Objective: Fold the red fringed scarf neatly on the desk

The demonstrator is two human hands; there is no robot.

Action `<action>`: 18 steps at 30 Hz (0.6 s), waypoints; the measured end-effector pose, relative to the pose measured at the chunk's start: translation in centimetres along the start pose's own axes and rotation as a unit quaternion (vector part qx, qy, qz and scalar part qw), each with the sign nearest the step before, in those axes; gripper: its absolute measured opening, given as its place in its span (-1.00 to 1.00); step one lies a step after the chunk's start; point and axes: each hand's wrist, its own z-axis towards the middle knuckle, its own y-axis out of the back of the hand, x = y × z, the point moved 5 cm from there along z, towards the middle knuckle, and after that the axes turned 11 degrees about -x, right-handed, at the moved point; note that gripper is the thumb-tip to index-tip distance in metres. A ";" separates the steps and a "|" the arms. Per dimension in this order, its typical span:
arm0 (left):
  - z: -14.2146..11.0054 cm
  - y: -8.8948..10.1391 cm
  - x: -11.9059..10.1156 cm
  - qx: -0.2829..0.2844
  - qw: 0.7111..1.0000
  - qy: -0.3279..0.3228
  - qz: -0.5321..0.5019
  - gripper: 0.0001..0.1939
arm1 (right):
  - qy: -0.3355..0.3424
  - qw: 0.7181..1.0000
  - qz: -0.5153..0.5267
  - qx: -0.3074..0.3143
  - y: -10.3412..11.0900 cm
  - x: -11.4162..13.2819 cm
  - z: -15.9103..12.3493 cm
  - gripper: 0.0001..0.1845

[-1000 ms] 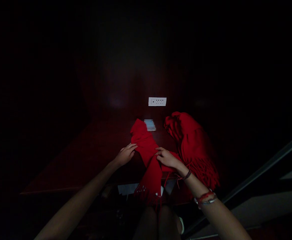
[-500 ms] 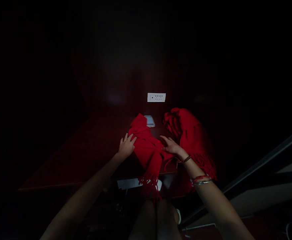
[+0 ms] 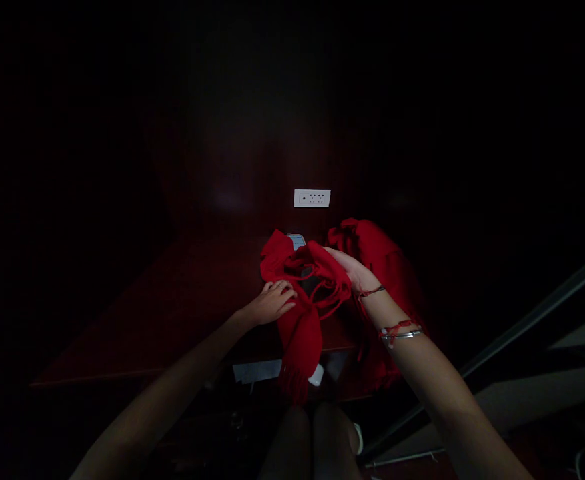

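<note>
A red fringed scarf (image 3: pixel 299 327) lies bunched on the dark red tabletop, one fringed end hanging over the front edge. My left hand (image 3: pixel 273 303) rests on its left side, fingers apart and pressed lightly on the cloth. Held up by my right hand (image 3: pixel 348 263) is the scarf's right part, folded over with its fringe dangling. The cloth hides most of the right fingers. Behind the scarf shows part of a phone-like lit screen (image 3: pixel 297 241), partly covered by the cloth.
More red fringed cloth (image 3: pixel 379 247) is heaped on the right, behind my right wrist. A white power socket (image 3: pixel 312 198) is on the back wall. Below the table edge are pale papers (image 3: pixel 257 371) and a small white object (image 3: pixel 316 375). The surroundings are very dark.
My right hand has gone from resting near the scarf to lifting its right part up and inward. My left hand has slid right and slightly nearer along the cloth.
</note>
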 end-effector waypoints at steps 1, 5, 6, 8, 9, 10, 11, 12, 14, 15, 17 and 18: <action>0.0 -0.1 0.1 -0.004 1.000 0.005 -0.005 -0.63 | -0.006 1.000 -0.002 0.010 -0.5 -0.1 -0.3 -0.77; -1.0 0.0 1.6 0.030 0.995 -0.008 -0.091 -0.68 | 0.017 0.994 -0.096 0.040 -2.2 -3.2 -2.7 -0.69; -1.4 0.6 2.4 0.019 0.992 -0.004 -0.125 -0.70 | 0.040 0.987 -0.146 0.044 -2.4 -4.4 -3.5 -0.62; -2.1 2.1 4.4 -0.033 0.980 0.052 -0.189 -0.73 | 0.106 0.971 -0.213 0.034 -2.5 -6.7 -5.0 -0.49; -2.4 2.8 5.4 -0.068 0.969 0.103 -0.215 -0.74 | 0.107 0.966 -0.235 0.010 -2.3 -7.8 -5.5 -0.48; -2.7 3.3 6.2 -0.101 0.952 0.159 -0.239 -0.75 | 0.096 0.964 -0.248 -0.018 -2.1 -8.7 -5.8 -0.54; -2.8 3.6 6.7 -0.127 0.931 0.216 -0.265 -0.77 | 0.081 0.963 -0.256 -0.039 -1.9 -9.4 -5.9 -0.61; -2.9 3.5 6.7 -0.139 0.908 0.265 -0.295 -0.79 | 0.064 0.963 -0.257 -0.054 -1.7 -9.7 -5.8 -0.69; -2.3 2.7 5.6 -0.121 0.858 0.339 -0.367 -0.83 | 0.040 0.967 -0.245 -0.067 -1.8 -9.7 -5.3 -0.80; -1.8 2.0 4.7 -0.093 0.833 0.366 -0.404 -0.83 | 0.028 0.971 -0.227 -0.072 -1.8 -9.4 -4.9 -0.81; -0.7 0.8 2.8 -0.048 0.785 0.405 -0.467 -0.84 | -0.027 0.982 -0.169 -0.079 -1.5 -9.0 -4.0 -0.69; -0.3 0.4 2.2 -0.036 0.760 0.419 -0.495 -0.86 | -0.065 0.986 -0.131 -0.078 -1.1 -8.9 -3.7 -0.62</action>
